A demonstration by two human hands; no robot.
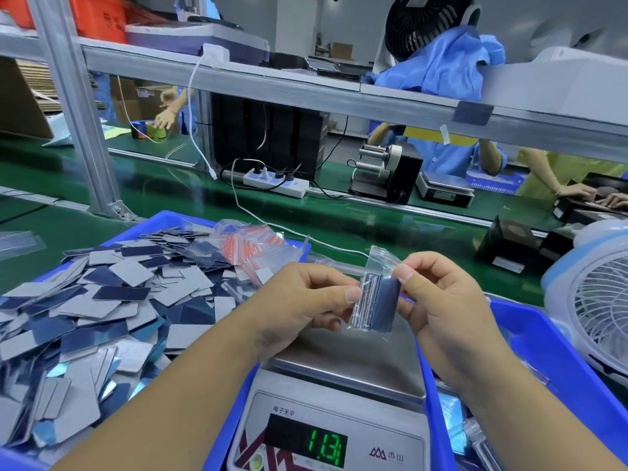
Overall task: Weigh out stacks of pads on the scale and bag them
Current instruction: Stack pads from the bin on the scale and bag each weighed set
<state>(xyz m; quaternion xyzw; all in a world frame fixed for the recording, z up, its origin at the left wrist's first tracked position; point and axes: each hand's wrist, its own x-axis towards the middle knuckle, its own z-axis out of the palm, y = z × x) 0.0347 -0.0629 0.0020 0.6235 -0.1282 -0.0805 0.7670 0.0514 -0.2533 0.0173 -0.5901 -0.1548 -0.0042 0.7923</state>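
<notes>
Both hands over the scale (343,365) pan. Left hand (299,302) pinches the left edge of the bag (375,294), thumb on top; right hand (441,300) pinches its top right, fingers curled behind. Pad stack (380,302) sits inside the bag, held above the pan, not touching. Loose pads (102,300) fill the bin (163,220) left of the scale. Display (306,448) reads 1.3-something.

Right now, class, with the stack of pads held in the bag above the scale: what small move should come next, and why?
Probably press the bag's mouth closed: the stack of pads sits inside, both the left hand and the right hand pinch it above the scale, and the top looks unsealed.
</notes>
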